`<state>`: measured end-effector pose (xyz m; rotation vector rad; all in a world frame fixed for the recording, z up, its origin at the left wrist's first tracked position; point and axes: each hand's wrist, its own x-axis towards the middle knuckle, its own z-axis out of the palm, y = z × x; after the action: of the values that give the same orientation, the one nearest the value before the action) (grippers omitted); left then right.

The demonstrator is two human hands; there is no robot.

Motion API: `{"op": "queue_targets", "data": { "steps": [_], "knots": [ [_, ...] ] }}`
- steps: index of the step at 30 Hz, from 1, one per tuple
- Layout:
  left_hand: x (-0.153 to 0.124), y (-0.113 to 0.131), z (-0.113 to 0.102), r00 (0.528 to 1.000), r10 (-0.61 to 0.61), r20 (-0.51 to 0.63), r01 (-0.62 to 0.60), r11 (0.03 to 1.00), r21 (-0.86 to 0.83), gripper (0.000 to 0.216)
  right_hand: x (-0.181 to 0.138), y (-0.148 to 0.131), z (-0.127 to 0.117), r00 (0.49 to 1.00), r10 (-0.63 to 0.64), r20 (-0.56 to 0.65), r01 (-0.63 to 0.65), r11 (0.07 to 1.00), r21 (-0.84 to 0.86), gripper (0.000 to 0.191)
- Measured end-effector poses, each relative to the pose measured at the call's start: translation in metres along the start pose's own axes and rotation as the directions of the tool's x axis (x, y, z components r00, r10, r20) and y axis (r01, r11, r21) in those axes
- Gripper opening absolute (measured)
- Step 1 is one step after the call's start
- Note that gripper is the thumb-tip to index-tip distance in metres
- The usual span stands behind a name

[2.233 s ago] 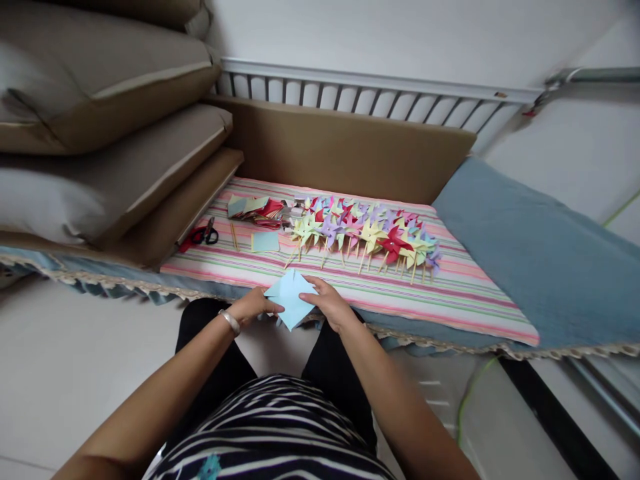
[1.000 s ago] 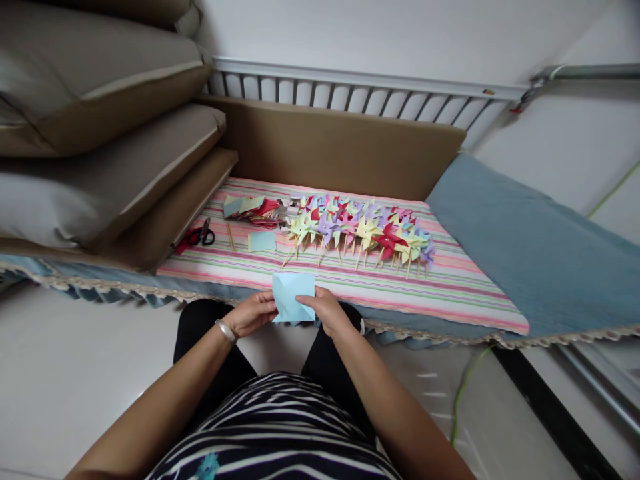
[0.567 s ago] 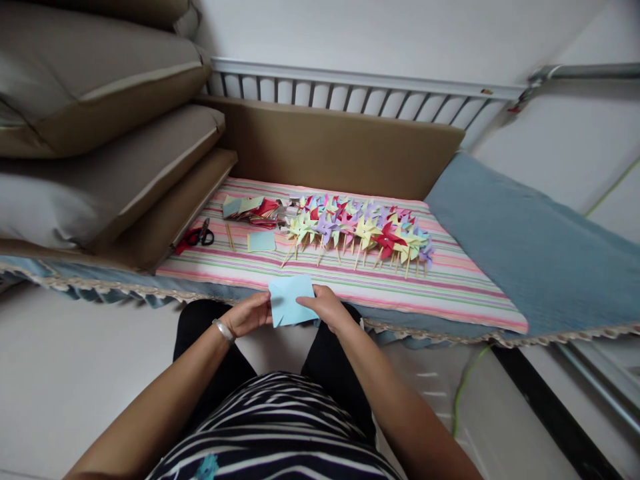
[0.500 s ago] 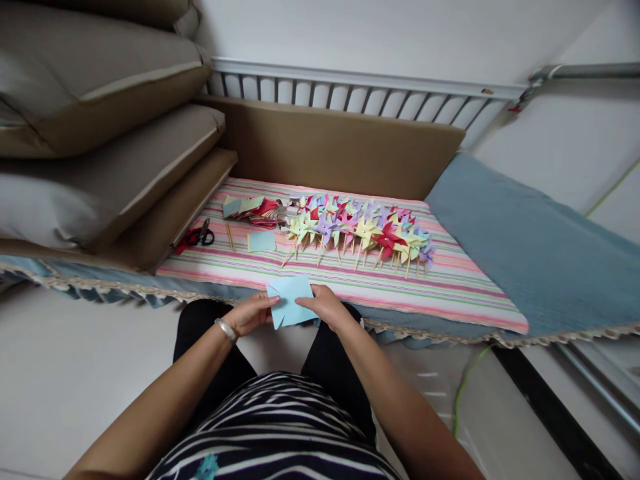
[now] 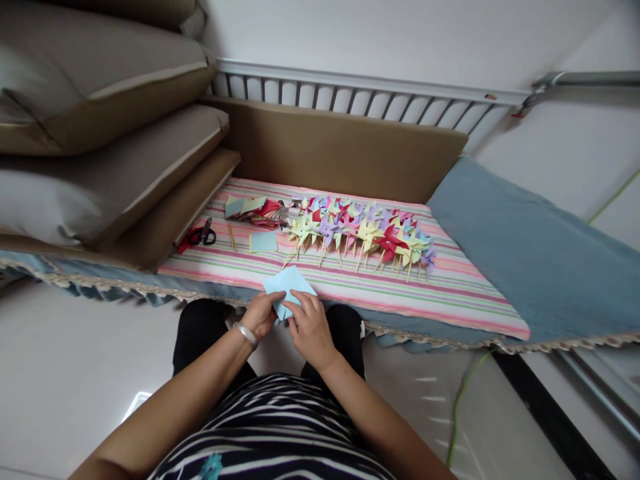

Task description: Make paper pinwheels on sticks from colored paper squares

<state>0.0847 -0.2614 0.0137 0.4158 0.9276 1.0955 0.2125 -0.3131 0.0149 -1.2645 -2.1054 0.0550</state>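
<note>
A light blue paper square (image 5: 289, 283) is held in front of me, just above my lap, at the near edge of the striped cloth (image 5: 450, 297). My left hand (image 5: 260, 315) pinches its lower left side. My right hand (image 5: 309, 327) lies over its lower right part with the fingers closed on the paper. A row of several finished paper pinwheels on sticks (image 5: 360, 235) lies on the cloth beyond my hands.
Red-handled scissors (image 5: 200, 235), loose wooden sticks (image 5: 232, 235), a small blue paper piece (image 5: 263, 241) and a stack of coloured paper (image 5: 253, 210) lie at the cloth's left end. Brown cushions (image 5: 100, 133) are piled at left. A blue blanket (image 5: 525, 253) lies at right.
The blue paper has turned from square-on to a diamond tilt. Both hands have drawn closer together and nearer to my body, with the right hand now covering more of the paper.
</note>
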Motion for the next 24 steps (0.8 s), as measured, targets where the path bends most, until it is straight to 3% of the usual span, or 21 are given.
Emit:
{"op": "queue_targets", "data": {
  "steps": [6,15,24],
  "knots": [
    [-0.007,-0.002,0.007,0.998,0.062,-0.017,-0.063,0.997,-0.035,0.019,0.003,0.000,0.007,1.000,-0.014,0.001,0.014,1.000,-0.018,0.018],
    [-0.002,0.003,0.006,0.998,0.020,-0.061,-0.019,1.000,0.010,0.024,-0.004,0.008,0.005,0.997,-0.077,-0.009,0.077,0.997,-0.002,0.018],
    [-0.003,0.000,0.002,0.990,0.057,-0.130,-0.044,0.994,0.102,0.026,-0.002,0.004,0.003,0.997,0.068,-0.020,-0.066,0.993,0.098,0.011]
  ]
}}
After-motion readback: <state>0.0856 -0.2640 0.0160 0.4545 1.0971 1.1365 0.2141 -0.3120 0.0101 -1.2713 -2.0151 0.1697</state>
